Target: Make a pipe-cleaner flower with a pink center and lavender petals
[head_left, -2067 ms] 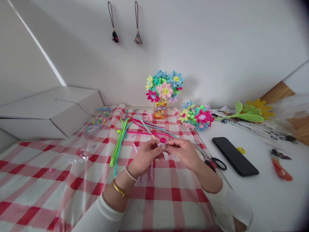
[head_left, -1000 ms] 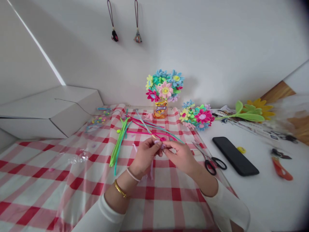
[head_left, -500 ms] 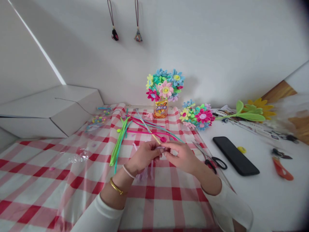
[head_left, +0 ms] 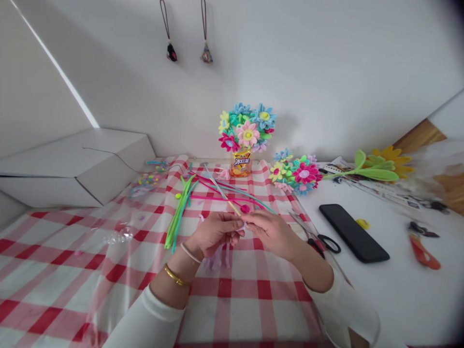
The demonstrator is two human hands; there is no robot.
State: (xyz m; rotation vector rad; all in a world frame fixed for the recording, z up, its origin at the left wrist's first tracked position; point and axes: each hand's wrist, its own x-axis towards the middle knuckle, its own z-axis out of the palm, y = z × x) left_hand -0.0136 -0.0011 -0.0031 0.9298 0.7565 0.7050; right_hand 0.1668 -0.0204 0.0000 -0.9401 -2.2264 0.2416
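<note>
My left hand (head_left: pixel 212 234) and my right hand (head_left: pixel 270 232) meet over the red-checked tablecloth (head_left: pixel 72 270). Both pinch a pale lilac pipe cleaner (head_left: pixel 242 225), whose loose ends hang below my left hand. Fingers of both hands are closed on it. Just beyond the hands lie loose pipe cleaners: a green bundle (head_left: pixel 178 215) to the left and pink and teal ones (head_left: pixel 232 195) fanned across the cloth, one with a pink coiled end (head_left: pixel 245 209).
A can holding finished pipe-cleaner flowers (head_left: pixel 246 133) stands at the back, with another flower bunch (head_left: pixel 295 174) lying to its right. Scissors (head_left: pixel 321 241), a black phone (head_left: pixel 353 234), orange pliers (head_left: pixel 422 251) and a felt sunflower (head_left: pixel 380 166) are on the right. A white box (head_left: pixel 72 166) sits left.
Both hands stay together on the lilac pipe cleaner, shifting slightly and working it between the fingertips. Nothing else on the table has moved.
</note>
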